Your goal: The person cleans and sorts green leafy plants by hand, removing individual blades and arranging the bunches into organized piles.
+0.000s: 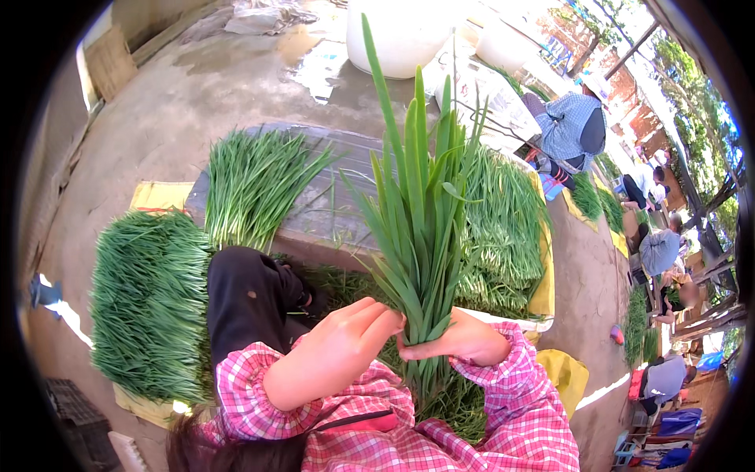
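Observation:
An upright bunch of green chives (420,236), with broad flat leaves fanning out at the top, stands in front of my chest. My right hand (466,341) is wrapped around its lower part, with the thumb across the front. My left hand (354,330) is at the bunch's left side with its fingers curled; whether a leaf is pinched between them cannot be made out. The lower stems hang below my right hand. Beyond my knee, a loose heap of chives (253,183) lies on a low dark bench (336,221).
A thick stack of chives (150,307) lies left on yellow sheeting (156,193). Another stack (507,224) is at the right. Loose trimmings (454,407) lie below my hands. White tubs (395,41) stand on wet concrete. Several people sit at the right, one in a checked shirt (569,127).

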Demonstrator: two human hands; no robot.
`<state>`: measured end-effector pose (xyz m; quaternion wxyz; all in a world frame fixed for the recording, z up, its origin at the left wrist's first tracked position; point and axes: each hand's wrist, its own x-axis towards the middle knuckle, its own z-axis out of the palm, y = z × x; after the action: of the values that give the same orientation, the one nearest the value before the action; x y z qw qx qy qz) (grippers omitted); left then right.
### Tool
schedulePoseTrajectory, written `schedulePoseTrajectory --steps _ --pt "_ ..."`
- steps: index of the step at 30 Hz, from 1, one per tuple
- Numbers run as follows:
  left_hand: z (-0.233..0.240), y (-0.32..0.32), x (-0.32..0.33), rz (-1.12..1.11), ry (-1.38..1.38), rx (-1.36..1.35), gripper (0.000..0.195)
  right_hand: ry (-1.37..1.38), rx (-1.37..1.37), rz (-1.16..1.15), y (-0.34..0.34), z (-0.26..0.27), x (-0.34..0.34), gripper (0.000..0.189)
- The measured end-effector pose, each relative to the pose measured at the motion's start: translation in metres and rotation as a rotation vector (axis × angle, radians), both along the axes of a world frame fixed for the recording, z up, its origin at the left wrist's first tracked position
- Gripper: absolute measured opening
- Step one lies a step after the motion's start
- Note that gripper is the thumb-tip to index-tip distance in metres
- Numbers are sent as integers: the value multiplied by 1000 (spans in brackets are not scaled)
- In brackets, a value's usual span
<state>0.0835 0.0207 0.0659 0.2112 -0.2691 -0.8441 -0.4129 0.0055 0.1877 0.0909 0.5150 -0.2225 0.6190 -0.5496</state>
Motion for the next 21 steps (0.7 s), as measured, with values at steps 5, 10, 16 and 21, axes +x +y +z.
schedulePoseTrajectory --steps 5,10,16,21 --pt "6 4 12 36 -81 -125 30 -4 -53 -22 5 0 5 34" --pt "2 10 12 31 -25 -183 29 47 -21 -25 11 -5 4 22" --pt "-10 13 13 141 -78 68 18 45 -22 -45 14 -13 8 21" --pt "-4 8 20 217 -382 786 17 45 -24 -45 21 -19 6 28"
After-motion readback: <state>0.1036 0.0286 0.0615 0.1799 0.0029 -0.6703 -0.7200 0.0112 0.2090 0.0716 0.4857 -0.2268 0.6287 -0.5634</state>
